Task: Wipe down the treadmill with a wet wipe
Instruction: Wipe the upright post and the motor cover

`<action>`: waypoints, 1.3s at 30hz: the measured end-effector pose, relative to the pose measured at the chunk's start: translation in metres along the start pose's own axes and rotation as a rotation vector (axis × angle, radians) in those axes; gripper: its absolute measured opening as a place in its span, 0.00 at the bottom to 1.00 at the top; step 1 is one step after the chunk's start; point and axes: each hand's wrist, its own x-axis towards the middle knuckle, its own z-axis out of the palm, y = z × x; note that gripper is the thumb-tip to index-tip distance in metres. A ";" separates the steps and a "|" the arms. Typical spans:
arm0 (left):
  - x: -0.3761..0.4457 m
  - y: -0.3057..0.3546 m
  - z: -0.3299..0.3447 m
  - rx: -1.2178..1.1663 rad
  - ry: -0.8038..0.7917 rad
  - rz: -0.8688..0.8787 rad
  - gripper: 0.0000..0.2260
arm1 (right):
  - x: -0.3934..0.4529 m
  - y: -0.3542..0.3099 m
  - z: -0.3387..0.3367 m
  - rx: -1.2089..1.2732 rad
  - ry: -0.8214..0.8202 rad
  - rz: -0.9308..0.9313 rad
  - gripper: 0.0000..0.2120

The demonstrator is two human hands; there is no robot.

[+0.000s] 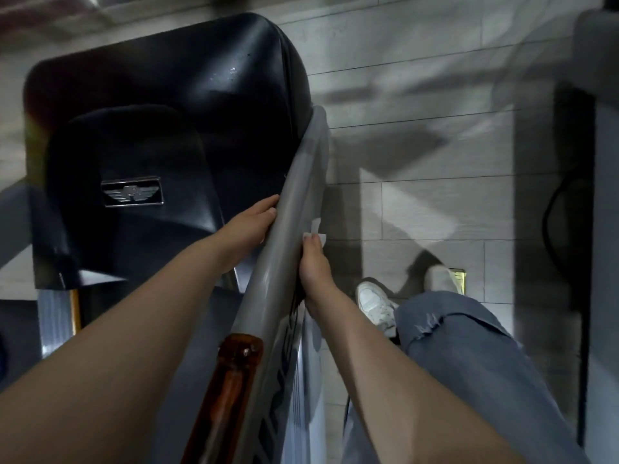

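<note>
Black treadmill motor cover [174,105] far left. Left hand [249,226] rests on grey upright rail [291,209], fingers straight, holding nothing. Right hand [313,262] curls round rail's right side, pressing wet wipe [315,234] against it. White sneakers [375,301] on tile floor [435,202].

A grey upright post [294,202] of the treadmill runs diagonally through the view. Left hand [249,226] rests on the post's left side, fingers extended along it. Right hand [313,266] presses a white wet wipe [315,234] against the post's right side. Black motor cover [174,105] lies left of the post; white shoes [375,304] on tiled floor [435,209] to its right.
</note>
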 end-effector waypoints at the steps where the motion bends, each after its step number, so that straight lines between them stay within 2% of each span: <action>1: -0.007 -0.002 0.000 -0.002 0.009 -0.009 0.20 | -0.009 -0.001 0.003 -0.025 -0.027 -0.020 0.29; 4: -0.024 -0.005 0.000 0.001 0.033 -0.029 0.19 | -0.054 0.005 0.011 -0.166 -0.118 -0.230 0.28; 6: -0.033 -0.002 0.003 0.018 0.022 -0.043 0.19 | -0.076 0.025 0.006 -0.106 -0.119 -0.278 0.27; 7: -0.036 0.001 0.004 0.038 0.021 -0.051 0.20 | -0.079 0.038 0.004 -0.053 -0.082 -0.244 0.27; 10: -0.042 0.011 0.006 0.157 0.039 -0.064 0.21 | -0.076 0.054 0.002 0.084 0.005 0.026 0.29; 12: -0.050 0.018 0.009 0.273 0.050 -0.060 0.21 | -0.080 0.049 0.003 0.106 0.001 0.058 0.30; 15: -0.068 0.019 0.006 0.312 0.050 -0.068 0.21 | -0.109 0.023 0.010 -0.121 -0.121 -0.235 0.29; 18: -0.090 0.014 0.006 0.272 0.039 -0.081 0.22 | -0.130 0.023 0.010 -0.276 -0.216 -0.366 0.26; 23: -0.128 0.001 0.005 0.215 0.081 -0.126 0.19 | -0.160 0.059 -0.005 -0.128 -0.114 -0.050 0.27; 25: -0.139 -0.005 0.006 0.177 0.094 -0.123 0.18 | -0.178 0.060 0.004 -0.131 -0.129 -0.120 0.27; 29: -0.156 -0.008 0.001 0.048 0.094 -0.136 0.17 | -0.207 0.058 0.015 -0.268 -0.176 -0.449 0.28; 31: -0.164 -0.005 -0.002 0.023 0.070 -0.143 0.15 | -0.208 0.068 0.012 -0.205 -0.145 -0.390 0.27; 35: -0.175 0.000 0.005 0.162 0.054 -0.112 0.13 | -0.205 0.088 -0.002 -0.138 -0.128 -0.168 0.27; 37: -0.178 0.002 0.011 0.245 0.071 -0.100 0.09 | -0.214 0.088 -0.005 -0.159 -0.163 -0.169 0.26; 39: -0.181 0.001 0.015 0.276 0.106 -0.091 0.08 | -0.234 0.083 -0.002 -0.206 -0.207 -0.296 0.27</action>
